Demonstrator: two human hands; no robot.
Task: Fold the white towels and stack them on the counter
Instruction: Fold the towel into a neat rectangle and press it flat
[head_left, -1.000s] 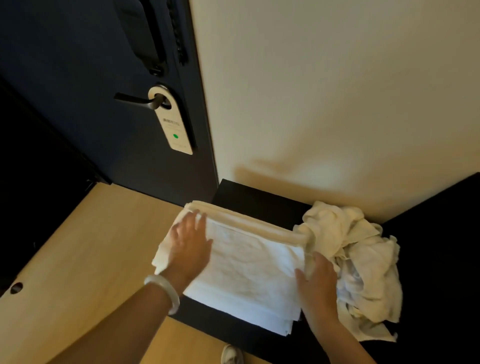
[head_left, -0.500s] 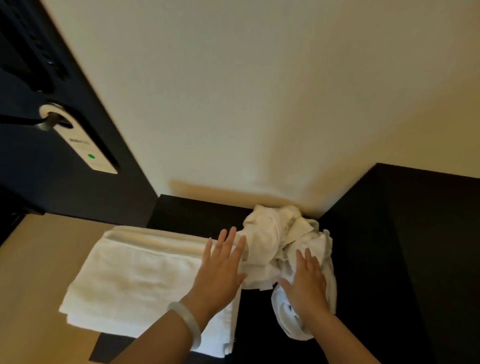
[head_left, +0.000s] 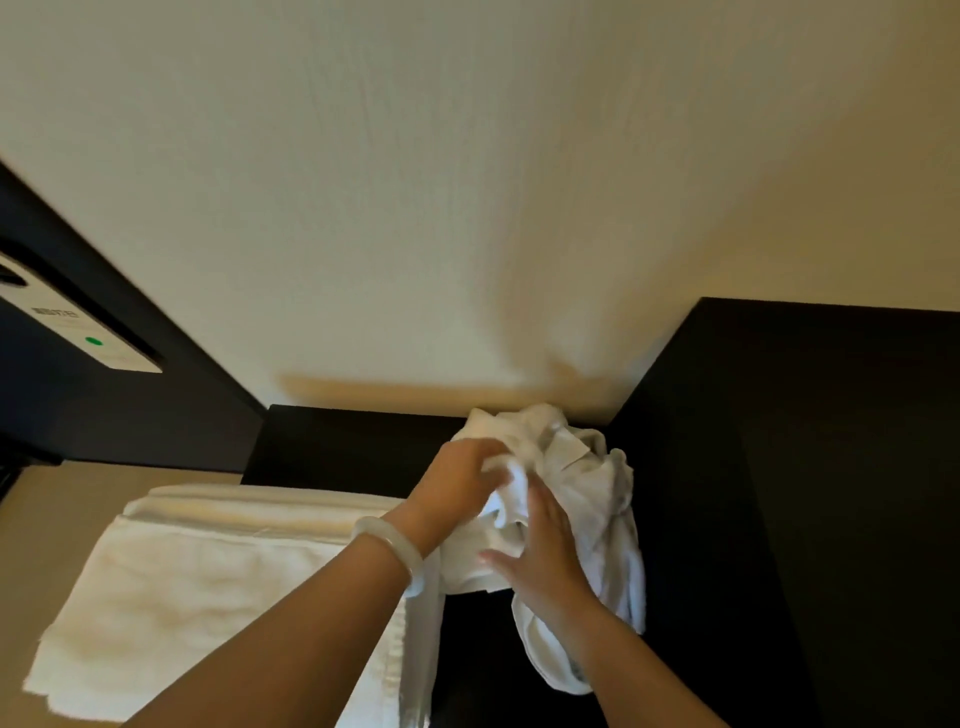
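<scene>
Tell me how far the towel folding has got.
Done: a folded towel stack lies flat on the left. In hand: the left hand grips the crumpled towels while the right hand rests on them. Left: that pile needs folding and stacking.

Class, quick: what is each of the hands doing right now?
Left hand: grips the crumpled towel.
Right hand: open, flat on the same towel.

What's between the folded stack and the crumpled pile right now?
Head view: a strip of dark counter separates folded stack from crumpled pile; the left wrist's pale bracelet crosses it.
</scene>
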